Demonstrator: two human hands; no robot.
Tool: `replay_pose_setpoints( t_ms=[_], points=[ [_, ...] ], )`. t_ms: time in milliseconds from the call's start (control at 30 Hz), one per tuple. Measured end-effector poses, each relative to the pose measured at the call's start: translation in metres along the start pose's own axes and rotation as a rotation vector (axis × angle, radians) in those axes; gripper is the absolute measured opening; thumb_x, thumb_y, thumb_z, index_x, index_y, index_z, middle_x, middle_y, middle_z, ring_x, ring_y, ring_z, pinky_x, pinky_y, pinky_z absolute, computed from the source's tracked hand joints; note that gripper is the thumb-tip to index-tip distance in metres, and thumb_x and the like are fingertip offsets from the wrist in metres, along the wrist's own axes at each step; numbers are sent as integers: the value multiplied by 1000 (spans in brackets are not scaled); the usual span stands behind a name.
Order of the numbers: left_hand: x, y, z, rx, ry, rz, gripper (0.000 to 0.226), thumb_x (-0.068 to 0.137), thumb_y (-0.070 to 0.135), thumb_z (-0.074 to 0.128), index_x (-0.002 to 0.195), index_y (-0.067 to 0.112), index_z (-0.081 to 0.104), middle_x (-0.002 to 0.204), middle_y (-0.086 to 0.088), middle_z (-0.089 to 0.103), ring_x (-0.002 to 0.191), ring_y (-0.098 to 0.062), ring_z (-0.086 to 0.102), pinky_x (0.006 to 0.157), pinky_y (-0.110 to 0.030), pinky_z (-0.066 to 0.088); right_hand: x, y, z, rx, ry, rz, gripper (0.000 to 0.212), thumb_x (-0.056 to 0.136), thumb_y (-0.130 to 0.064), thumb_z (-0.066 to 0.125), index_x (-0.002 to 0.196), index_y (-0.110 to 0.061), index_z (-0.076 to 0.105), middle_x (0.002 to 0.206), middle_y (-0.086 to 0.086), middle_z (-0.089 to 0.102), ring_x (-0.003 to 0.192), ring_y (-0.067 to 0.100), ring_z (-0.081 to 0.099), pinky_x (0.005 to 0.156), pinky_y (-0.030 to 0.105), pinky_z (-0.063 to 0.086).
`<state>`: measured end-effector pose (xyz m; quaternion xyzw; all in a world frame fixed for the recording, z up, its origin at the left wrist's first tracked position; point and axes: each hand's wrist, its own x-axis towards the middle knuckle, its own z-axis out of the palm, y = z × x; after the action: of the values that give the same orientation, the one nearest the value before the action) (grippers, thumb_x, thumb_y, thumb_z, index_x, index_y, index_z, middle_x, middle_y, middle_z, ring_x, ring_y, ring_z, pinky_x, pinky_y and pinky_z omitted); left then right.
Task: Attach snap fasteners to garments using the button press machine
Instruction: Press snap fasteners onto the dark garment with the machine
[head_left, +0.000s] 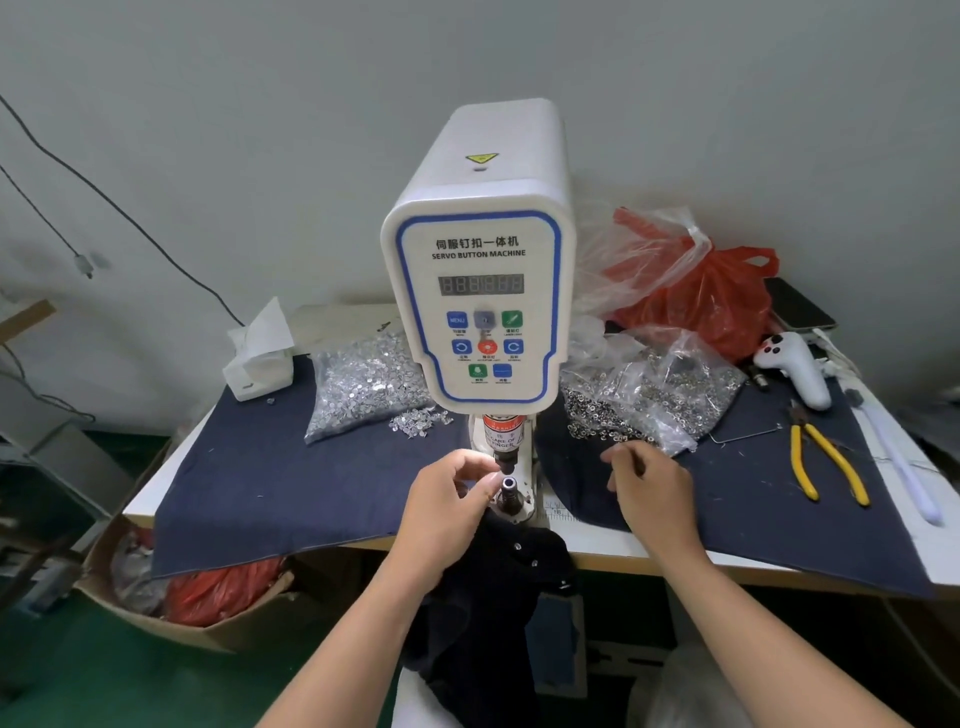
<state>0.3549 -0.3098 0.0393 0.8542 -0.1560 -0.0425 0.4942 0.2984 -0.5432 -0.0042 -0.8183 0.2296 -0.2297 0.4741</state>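
Two bare forearms reach in from the bottom edge, and between them a dark garment (493, 597) hangs off the front of the worktop (613, 545), a few fitted snaps showing as small bright dots on it. Its top edge lies just below the lower die (508, 488) of the button press machine (480, 291).

Of the hands, the left hand (452, 493) has thumb and fingers curled in a pinch right beside the die, seemingly setting a small fastener part on it, though the part itself is too small to make out. The right hand (649, 483) is loosely curled near a spilled bag of ring-shaped snaps (644, 395); whether it pinches one I cannot tell.

Farther back lie a bag of silvery caps (363, 379), yellow-handled pliers (826, 467), a tissue box (260, 358) and a red plastic bag (696, 296).

The chief risk, as I judge it, is fingertips left under the punch if the press fires; a part seated crooked would crush or set off-centre, and bunched cloth could be pinched double.
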Motion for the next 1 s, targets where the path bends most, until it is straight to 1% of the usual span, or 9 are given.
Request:
replay_pose_setpoints(
  t_ms=[100,167,300,400,500,667,833,933,1000],
  points=[
    [2,0,-1,75,-20,17,24,99,23,73,82,40,67,73,33,67,76,9,61,68,-7,42,1,1,2,0,7,-7,30,99,-22,54,77,-39,66,64,-16,68,62,6,62,63,33,45],
    [2,2,0,110,-25,25,27,100,23,72,81,41,64,68,29,66,74,11,60,67,-5,41,1,2,2,-1,14,-11,30,98,-22,54,77,-39,66,64,-16,68,62,7,62,62,32,44],
    [0,8,0,243,-17,104,20,98,29,74,85,37,63,86,23,62,82,7,59,71,-3,39,1,3,2,-5,16,-8,28,98,-24,54,77,-37,66,63,-15,67,63,7,62,63,33,47],
    [1,11,1,323,-12,137,22,96,35,76,79,33,62,85,18,61,83,-1,60,66,-9,38,1,3,2,0,15,0,26,98,-25,54,78,-33,68,63,-14,68,61,7,62,64,35,48],
    [3,15,0,387,-9,141,22,95,37,78,79,31,63,84,17,59,78,0,59,63,-9,36,2,2,2,3,13,20,24,98,-26,55,80,-31,70,61,-14,68,60,7,62,67,36,49],
    [10,24,-6,404,-75,96,23,93,38,80,76,33,64,72,24,59,72,7,58,66,-3,42,1,3,2,10,21,30,24,97,-28,56,78,-27,70,62,-14,68,61,6,63,68,38,51],
    [19,30,-11,444,-128,24,36,91,36,82,63,34,59,68,18,63,71,6,58,62,-3,41,0,1,0,22,12,26,32,87,-46,46,77,-26,70,62,-12,67,63,15,63,67,41,52],
    [24,32,-11,467,-137,-6,40,90,34,82,59,31,58,65,12,62,63,2,58,58,-5,41,1,4,1,12,19,13,25,95,-33,54,77,-27,70,61,-10,67,64,15,63,68,41,53],
    [25,32,-11,458,-143,-21,40,89,33,83,58,28,58,61,10,61,60,5,58,55,-6,40,2,5,1,1,23,3,24,97,-27,56,78,-28,71,60,-8,67,64,17,64,68,41,53]
  ],
)
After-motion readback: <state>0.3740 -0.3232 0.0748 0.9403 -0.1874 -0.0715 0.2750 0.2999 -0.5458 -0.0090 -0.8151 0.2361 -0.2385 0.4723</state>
